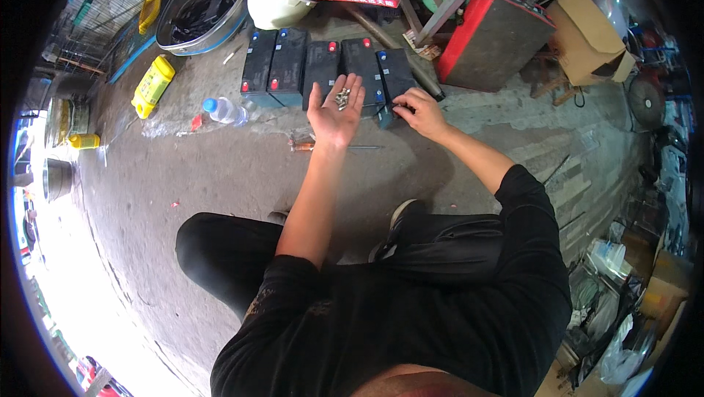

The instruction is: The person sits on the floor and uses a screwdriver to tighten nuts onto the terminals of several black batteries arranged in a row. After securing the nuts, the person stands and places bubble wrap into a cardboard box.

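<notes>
Metal pieces (342, 98) remained in our spread left hand (333, 124); our right hand (424, 112) pinched something unclear by the floor's (147, 192) far-edge batteries (323, 60).

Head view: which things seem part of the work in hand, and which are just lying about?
Likely part of the work:
Small metal pieces, on the left hand's open palm
Black batteries; the right hand is at the rightmost one
Orange-handled screwdriver, perhaps, on the floor

Likely just lying about:
Yellow jug
Clear blue-capped bottle
Open cardboard box

5 black batteries (323, 67), red-dotted; silvery metal pieces (342, 98); yellow jug (154, 87).
</notes>
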`<action>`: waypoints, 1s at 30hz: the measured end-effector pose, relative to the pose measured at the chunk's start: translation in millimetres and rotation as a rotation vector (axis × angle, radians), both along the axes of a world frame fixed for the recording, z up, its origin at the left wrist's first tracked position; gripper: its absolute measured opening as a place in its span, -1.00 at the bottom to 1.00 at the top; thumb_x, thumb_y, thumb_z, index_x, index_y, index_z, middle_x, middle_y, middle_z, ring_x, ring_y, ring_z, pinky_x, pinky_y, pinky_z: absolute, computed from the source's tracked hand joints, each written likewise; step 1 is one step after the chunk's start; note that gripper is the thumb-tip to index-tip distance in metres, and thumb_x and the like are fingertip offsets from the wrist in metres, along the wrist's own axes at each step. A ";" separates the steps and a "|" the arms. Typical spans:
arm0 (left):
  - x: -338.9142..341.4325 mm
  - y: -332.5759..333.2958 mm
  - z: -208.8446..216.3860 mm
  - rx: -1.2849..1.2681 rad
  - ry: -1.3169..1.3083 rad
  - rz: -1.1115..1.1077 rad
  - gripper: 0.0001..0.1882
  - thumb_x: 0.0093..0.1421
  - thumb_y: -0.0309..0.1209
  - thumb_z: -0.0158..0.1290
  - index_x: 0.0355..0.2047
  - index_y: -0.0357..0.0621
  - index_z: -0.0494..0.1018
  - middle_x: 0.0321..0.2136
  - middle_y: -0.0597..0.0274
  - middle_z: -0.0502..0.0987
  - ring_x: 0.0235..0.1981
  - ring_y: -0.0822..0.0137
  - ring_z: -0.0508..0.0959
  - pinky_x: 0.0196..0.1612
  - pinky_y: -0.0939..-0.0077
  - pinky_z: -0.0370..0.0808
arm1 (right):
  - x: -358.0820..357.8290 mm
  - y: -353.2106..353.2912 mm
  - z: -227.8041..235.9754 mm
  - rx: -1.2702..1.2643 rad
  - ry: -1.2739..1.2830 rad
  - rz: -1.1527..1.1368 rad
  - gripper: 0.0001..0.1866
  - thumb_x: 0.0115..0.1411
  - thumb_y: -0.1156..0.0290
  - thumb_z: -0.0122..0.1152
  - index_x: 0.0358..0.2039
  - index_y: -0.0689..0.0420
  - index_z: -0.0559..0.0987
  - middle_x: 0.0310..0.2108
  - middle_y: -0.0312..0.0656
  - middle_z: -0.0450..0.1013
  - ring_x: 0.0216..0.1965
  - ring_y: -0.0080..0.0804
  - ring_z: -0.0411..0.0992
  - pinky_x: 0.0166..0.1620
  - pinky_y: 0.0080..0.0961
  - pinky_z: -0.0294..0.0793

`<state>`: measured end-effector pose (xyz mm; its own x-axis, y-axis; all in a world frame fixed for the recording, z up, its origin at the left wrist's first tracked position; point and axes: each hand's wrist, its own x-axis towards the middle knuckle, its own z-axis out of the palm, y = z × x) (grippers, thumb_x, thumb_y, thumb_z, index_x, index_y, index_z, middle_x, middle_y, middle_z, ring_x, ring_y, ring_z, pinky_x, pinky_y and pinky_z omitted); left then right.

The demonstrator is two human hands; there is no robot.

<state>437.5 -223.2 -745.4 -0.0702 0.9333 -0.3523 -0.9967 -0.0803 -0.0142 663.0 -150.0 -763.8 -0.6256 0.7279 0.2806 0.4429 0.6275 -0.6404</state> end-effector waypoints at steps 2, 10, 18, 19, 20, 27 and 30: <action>-0.5 0.7 0.4 0.000 0.010 0.002 -0.19 0.29 0.00 0.02 0.28 -0.43 0.07 0.25 -0.22 0.24 0.32 -0.09 0.24 0.35 0.06 0.23 | 0.3 3.1 -5.4 0.058 0.024 0.018 -0.81 0.07 0.36 0.39 -0.38 0.17 0.57 -0.42 -0.19 0.47 -0.30 -0.19 0.47 -0.23 -0.30 0.45; 1.4 0.7 -2.3 -0.008 0.009 -0.002 -0.19 0.29 -0.02 0.03 0.28 -0.44 0.06 0.24 -0.22 0.25 0.32 -0.08 0.24 0.37 0.08 0.21 | -8.4 11.1 -0.1 0.119 -0.123 0.029 -0.69 0.03 0.26 0.46 -0.44 0.17 0.51 -0.38 -0.18 0.43 -0.35 -0.16 0.44 -0.28 -0.30 0.42; -0.8 2.3 -6.7 0.000 -0.015 -0.007 -0.20 0.29 -0.05 0.03 0.29 -0.43 0.06 0.24 -0.22 0.26 0.32 -0.08 0.24 0.37 0.06 0.21 | 2.5 6.6 -5.4 -0.157 0.049 0.069 -0.74 0.09 0.44 0.39 -0.21 0.15 0.54 -0.30 -0.25 0.45 -0.42 -0.39 0.39 -0.32 -0.49 0.41; 0.2 2.2 -7.0 -0.002 -0.012 -0.010 -0.20 0.29 -0.05 0.03 0.29 -0.42 0.06 0.25 -0.22 0.26 0.32 -0.08 0.24 0.37 0.06 0.21 | 2.3 5.6 -6.1 -0.201 0.048 0.025 -0.74 0.09 0.44 0.39 -0.21 0.15 0.54 -0.31 -0.25 0.45 -0.42 -0.39 0.40 -0.33 -0.50 0.41; 1.5 2.1 -7.1 -0.004 -0.009 -0.013 -0.20 0.29 -0.05 0.03 0.30 -0.42 0.06 0.25 -0.22 0.25 0.32 -0.09 0.24 0.37 0.06 0.21 | 1.2 4.0 -7.3 -0.245 0.047 -0.019 -0.74 0.09 0.44 0.39 -0.21 0.15 0.55 -0.31 -0.26 0.45 -0.42 -0.40 0.40 -0.33 -0.50 0.41; -0.6 1.4 -5.7 -0.010 -0.006 -0.020 -0.20 0.29 -0.05 0.03 0.29 -0.42 0.06 0.24 -0.22 0.26 0.32 -0.10 0.25 0.36 0.05 0.22 | 3.5 -0.6 -0.3 -0.198 0.073 0.032 -0.77 0.10 0.43 0.38 -0.23 0.15 0.55 -0.36 -0.26 0.44 -0.41 -0.43 0.43 -0.36 -0.50 0.42; -2.1 2.1 -8.3 -0.001 0.013 -0.008 -0.21 0.29 -0.05 0.03 0.29 -0.41 0.07 0.24 -0.22 0.27 0.31 -0.11 0.26 0.35 0.04 0.24 | -1.6 -1.2 -1.0 -0.209 0.030 -0.055 -0.78 0.11 0.46 0.36 -0.23 0.13 0.56 -0.34 -0.26 0.45 -0.41 -0.42 0.43 -0.35 -0.51 0.42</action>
<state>435.4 -221.1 -753.7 -0.0672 0.9335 -0.3523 -0.9974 -0.0723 -0.0012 661.4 -151.2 -764.8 -0.5770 0.8050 0.1378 0.4512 0.4548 -0.7679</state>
